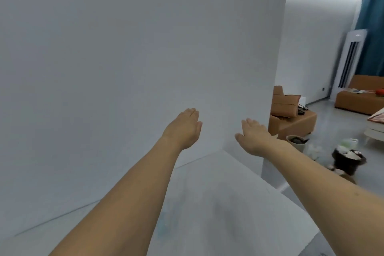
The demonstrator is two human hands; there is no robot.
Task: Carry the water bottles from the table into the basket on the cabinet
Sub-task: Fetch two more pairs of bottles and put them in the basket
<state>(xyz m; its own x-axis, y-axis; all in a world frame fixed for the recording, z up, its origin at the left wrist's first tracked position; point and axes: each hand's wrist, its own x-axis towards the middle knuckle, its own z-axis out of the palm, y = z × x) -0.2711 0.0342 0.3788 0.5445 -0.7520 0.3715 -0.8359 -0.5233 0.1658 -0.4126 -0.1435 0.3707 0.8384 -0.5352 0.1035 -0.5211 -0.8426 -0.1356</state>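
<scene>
Neither hand grips anything. The left hand point(184, 129) and the right hand point(254, 138) are both flat, fingers extended and together, palms down, held side by side but apart above the far end of a white surface point(218, 203). A plain white wall point(124, 48) fills the view behind them. No water bottle or basket is visible. To the far right, the room holds stacked cardboard boxes point(285, 103), an orange sofa point(361, 100), a dark bin point(348, 160) and a teal curtain point(372, 33).
</scene>
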